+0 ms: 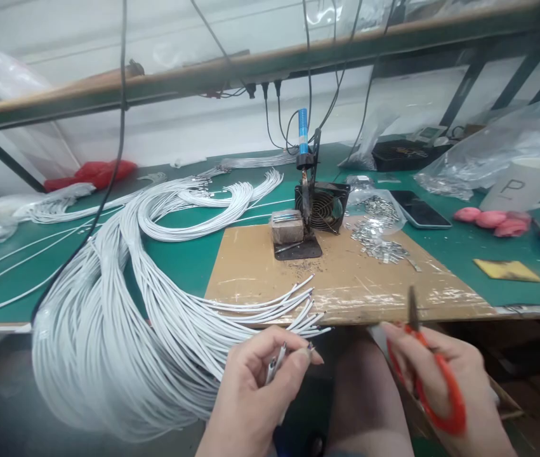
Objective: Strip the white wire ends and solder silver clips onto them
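My left hand (263, 390) is closed in front of the table edge, pinching a few short white cable ends (276, 363) between thumb and fingers. A dark tip shows at the fingertips. To the right, my right hand (472, 368) is wrapped round a pair of scissors (455, 400) with orange-red handles, the dark blades pointing up. Something pale shows by its fingertips, too blurred to name. A large bundle of white cables (103, 311) hangs over the table edge on the left. Its loose ends fan out across a brown board (250, 260) just above my left hand.
A blue-handled soldering iron (302, 130) stands upright in its stand by a small black fan (324, 206). Small metal parts (381, 244) lie heaped beside it. Further right are a phone (419, 209), a yellow sponge (507, 270) and a white cup (521, 184). A shelf (179, 73) spans the back.
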`<state>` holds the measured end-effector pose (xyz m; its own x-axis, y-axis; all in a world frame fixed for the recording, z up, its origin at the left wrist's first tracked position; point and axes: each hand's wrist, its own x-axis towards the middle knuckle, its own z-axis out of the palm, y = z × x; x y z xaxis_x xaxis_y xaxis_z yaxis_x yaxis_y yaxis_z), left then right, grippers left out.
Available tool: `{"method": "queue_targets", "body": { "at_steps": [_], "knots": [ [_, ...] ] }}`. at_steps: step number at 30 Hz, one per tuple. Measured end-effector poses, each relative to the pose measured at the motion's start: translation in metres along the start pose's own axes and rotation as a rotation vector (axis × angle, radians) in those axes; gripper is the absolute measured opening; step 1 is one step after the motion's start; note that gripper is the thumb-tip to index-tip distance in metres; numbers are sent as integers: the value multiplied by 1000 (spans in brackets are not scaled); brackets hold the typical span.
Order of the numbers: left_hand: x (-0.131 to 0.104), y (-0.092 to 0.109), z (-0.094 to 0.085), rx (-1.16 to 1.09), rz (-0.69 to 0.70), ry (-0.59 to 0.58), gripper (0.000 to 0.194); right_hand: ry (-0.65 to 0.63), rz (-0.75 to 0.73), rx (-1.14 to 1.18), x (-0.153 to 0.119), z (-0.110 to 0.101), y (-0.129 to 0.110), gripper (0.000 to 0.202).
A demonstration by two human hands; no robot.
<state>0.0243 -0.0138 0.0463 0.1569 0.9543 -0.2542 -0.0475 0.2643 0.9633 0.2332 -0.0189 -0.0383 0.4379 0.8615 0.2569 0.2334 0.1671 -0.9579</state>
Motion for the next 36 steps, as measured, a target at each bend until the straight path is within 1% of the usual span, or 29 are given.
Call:
{"method": "queue_targets", "body": {
  "at_steps": [3,5,7,9,10,13,15,19,23,26,28,30,33,36],
  "knots": [
    [0,0,1,-25,44,-21,27,-153,15,-51,-6,2,-3,44],
    [0,0,2,-20,24,-27,28,-265,-5,-87,-13,7,-9,44],
    [0,0,2,-14,16,-24,27,-393,-60,-165,-16,9,-16,44],
    [0,-1,2,-14,38,-21,25,-507,-135,-275,-17,9,-22,41],
    [0,-2,2,-15,47,-15,25,-548,-167,-328,-16,8,-24,40],
    [0,-3,3,-17,51,11,26,-617,-223,-419,-14,6,-29,39],
    [-1,-3,3,-22,48,26,26,-620,-256,-448,-13,6,-31,41],
    [-2,-2,4,-24,27,42,22,-581,-361,-483,-12,9,-33,43],
    [-2,1,6,-22,54,44,18,-524,-463,-490,-12,10,-34,45],
    [-2,2,7,-11,58,48,18,-493,-504,-497,-12,11,-37,45],
    [-2,2,6,-1,41,54,19,-447,-540,-502,-14,12,-38,43],
    [-2,1,6,14,26,68,19,-373,-568,-513,-18,14,-39,39],
    [-1,3,10,37,51,83,18,-271,-525,-518,-27,22,-35,36],
    [1,6,14,26,95,75,16,-243,-413,-428,-37,32,-29,37]
  ]
}}
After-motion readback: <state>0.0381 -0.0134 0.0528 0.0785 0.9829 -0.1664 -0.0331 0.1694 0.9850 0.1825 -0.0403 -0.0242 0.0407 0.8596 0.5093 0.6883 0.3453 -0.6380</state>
